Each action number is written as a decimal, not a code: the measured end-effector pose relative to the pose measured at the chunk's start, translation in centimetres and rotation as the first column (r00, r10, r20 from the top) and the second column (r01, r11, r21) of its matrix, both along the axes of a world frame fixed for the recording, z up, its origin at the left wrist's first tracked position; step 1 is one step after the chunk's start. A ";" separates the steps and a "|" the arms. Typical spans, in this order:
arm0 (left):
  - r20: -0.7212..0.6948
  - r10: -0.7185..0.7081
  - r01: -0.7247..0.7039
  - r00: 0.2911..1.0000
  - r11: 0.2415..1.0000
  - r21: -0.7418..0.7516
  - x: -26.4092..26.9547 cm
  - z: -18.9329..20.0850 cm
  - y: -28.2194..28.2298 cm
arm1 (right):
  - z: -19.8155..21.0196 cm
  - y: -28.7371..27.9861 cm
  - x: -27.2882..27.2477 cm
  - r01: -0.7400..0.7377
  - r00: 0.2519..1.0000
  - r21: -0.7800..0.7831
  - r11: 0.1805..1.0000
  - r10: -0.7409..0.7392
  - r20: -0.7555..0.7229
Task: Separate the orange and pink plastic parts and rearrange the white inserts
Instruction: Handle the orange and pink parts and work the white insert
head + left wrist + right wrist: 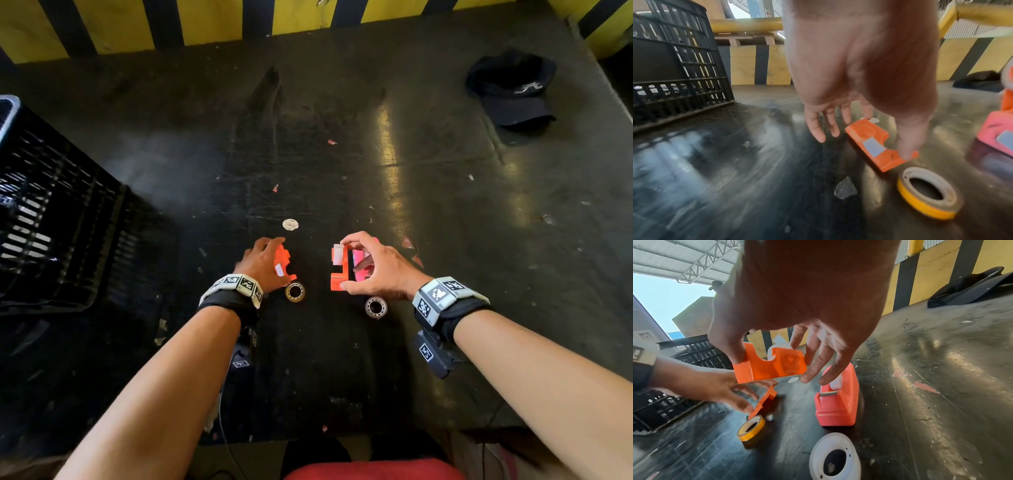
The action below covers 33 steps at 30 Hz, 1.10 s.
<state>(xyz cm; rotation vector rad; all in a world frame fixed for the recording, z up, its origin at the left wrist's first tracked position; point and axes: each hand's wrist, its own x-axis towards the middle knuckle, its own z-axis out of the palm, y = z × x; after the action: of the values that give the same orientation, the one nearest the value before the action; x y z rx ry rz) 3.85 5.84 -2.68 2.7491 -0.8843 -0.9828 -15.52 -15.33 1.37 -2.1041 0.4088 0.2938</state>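
While the right hand [797, 308] lifts one orange shell [769, 364] off the table [445, 205], pinched between thumb and fingertips, the pink dispenser [836, 407] stands just beneath it. The left hand [859, 68] has its fingers spread and relaxed, thumb tip pressing the other orange half [877, 146], which lies flat. A yellow tape roll [929, 194] sits just beside that half, a white spool [835, 457] nearer me, and a small white disc [290, 224] beyond the hands.

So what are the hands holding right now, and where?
The right hand holds an orange half-shell off the table, thumb and fingers at opposite ends. The left hand only touches the flat orange piece with fingertips.
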 end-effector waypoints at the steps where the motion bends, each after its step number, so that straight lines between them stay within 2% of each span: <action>1: 0.003 -0.031 0.031 1.000 1.000 -0.001 0.0 -0.3 0.1 | -0.1 0.0 0.0 0.005 1.000 0.003 1.000 -0.005 -0.003; 5: 0.018 -0.022 0.024 1.000 0.993 -0.119 -0.2 -0.6 0.2 | 0.1 -0.1 0.0 0.009 1.000 0.012 1.000 -0.009 -0.006; 8: -0.056 0.129 -0.140 0.990 0.937 -0.319 -1.0 1.1 -0.2 | 0.6 -0.3 0.2 0.019 1.000 0.017 1.000 -0.020 0.007; 10: -0.246 0.176 -0.271 0.953 0.861 -0.430 -1.6 2.9 -1.1 | 0.9 -0.5 0.3 0.050 0.999 0.041 0.998 -0.051 0.012; 12: -0.465 0.118 -0.351 0.877 0.817 -0.457 -2.3 4.9 -2.1 | 1.3 -0.6 0.3 0.092 0.996 0.071 0.993 -0.092 0.008; 14: -0.567 0.053 -0.369 0.822 0.808 -0.460 -2.7 6.1 -2.8 | 1.7 -0.6 0.3 0.114 0.993 0.093 0.989 -0.115 0.006; 18: -0.589 -0.010 -0.332 0.808 0.818 -0.469 -3.6 7.5 -3.6 | 2.8 -0.7 0.4 0.120 0.993 0.145 0.982 -0.122 0.003; 21: -0.601 -0.014 -0.342 0.799 0.811 -0.475 -3.9 7.9 -3.9 | 3.6 -0.7 0.3 0.122 0.992 0.139 0.983 -0.123 0.004; 33: -0.593 -0.005 -0.290 0.805 0.869 -0.400 -4.4 9.4 -3.6 | 4.5 0.0 -0.3 0.152 0.987 0.204 0.967 -0.160 0.023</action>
<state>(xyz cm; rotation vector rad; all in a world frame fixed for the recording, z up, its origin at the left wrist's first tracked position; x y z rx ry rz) -0.57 2.22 6.67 1.8973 -0.6676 -1.2649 -15.81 -15.32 5.87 -1.8645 0.4975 0.1926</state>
